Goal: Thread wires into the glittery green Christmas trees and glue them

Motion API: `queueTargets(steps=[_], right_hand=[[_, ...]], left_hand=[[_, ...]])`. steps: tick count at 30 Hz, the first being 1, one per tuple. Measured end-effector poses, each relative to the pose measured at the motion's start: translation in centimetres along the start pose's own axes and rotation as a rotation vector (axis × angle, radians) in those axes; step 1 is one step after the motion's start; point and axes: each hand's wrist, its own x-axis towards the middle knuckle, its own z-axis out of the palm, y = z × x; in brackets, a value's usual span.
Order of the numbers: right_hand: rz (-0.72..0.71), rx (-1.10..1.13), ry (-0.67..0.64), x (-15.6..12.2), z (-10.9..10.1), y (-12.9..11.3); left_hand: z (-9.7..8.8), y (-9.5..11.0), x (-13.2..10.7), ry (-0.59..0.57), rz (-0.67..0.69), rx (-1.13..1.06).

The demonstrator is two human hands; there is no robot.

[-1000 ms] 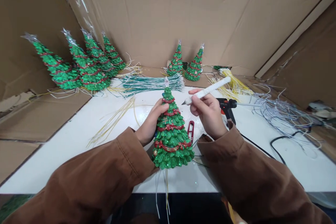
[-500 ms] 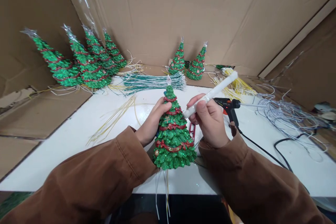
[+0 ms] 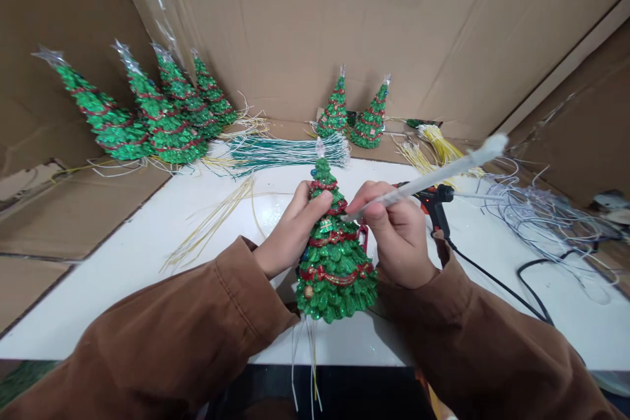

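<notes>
Nearest the wearer, thin white and yellow wires (image 3: 314, 374) hang from beneath a decorated tree (image 3: 339, 279), which is positioned over the near part of the white table (image 3: 123, 262), between the hands. Whether its base rests on the surface cannot be determined.

The left hand (image 3: 298, 230) grips the tree high on its left side, thumb pressed to the front; the other fingers are partly hidden behind it. The right hand (image 3: 398, 236) pinches a white pen-like tool (image 3: 428, 180) between thumb and forefinger, tip toward the tree's right side. Contact there cannot be confirmed.

The step in hand is judged to be close work with the tool's tip at the tree's upper middle. The next move appears to call for a steady left grip and fine control of the tip among the raised ornaments.

Just behind the tree, a red object (image 3: 363, 236) is mostly covered. Beyond the right hand lies a glue gun (image 3: 436, 203); its black cord (image 3: 497, 282) and a tangle of pale wires (image 3: 536, 210) could impede the right arm. Farther off lie green-and-white wires (image 3: 280, 152); two trees (image 3: 333, 111) and, leftward, four more (image 3: 167, 125) stand near the cardboard walls (image 3: 384, 20).
</notes>
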Motion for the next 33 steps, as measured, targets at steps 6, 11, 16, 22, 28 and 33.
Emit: queueTargets(steps=[6, 11, 16, 22, 28, 33], right_hand=[[0.012, 0.018, -0.010, 0.1, 0.1, -0.1], [0.028, 0.043, -0.018, 0.1, 0.2, -0.2], [-0.032, -0.079, -0.025, 0.0, 0.0, 0.0], [-0.010, -0.224, 0.274, 0.6, -1.1, 1.2], [0.474, -0.855, -0.095, 0.6, -2.8, 4.7], [0.465, -0.944, -0.063, 0.3, -2.8, 5.3]], left_hand=[[0.2, -0.3, 0.1, 0.027, 0.007, 0.004], [0.2, -0.2, 0.0, 0.034, 0.003, 0.007], [0.0, -0.2, 0.3, 0.056, 0.000, 0.023], [-0.5, -0.3, 0.6, 0.020, -0.078, -0.125], [-0.3, 0.5, 0.2, -0.021, -0.121, -0.220], [-0.5, 0.4, 0.3, 0.032, -0.138, -0.153]])
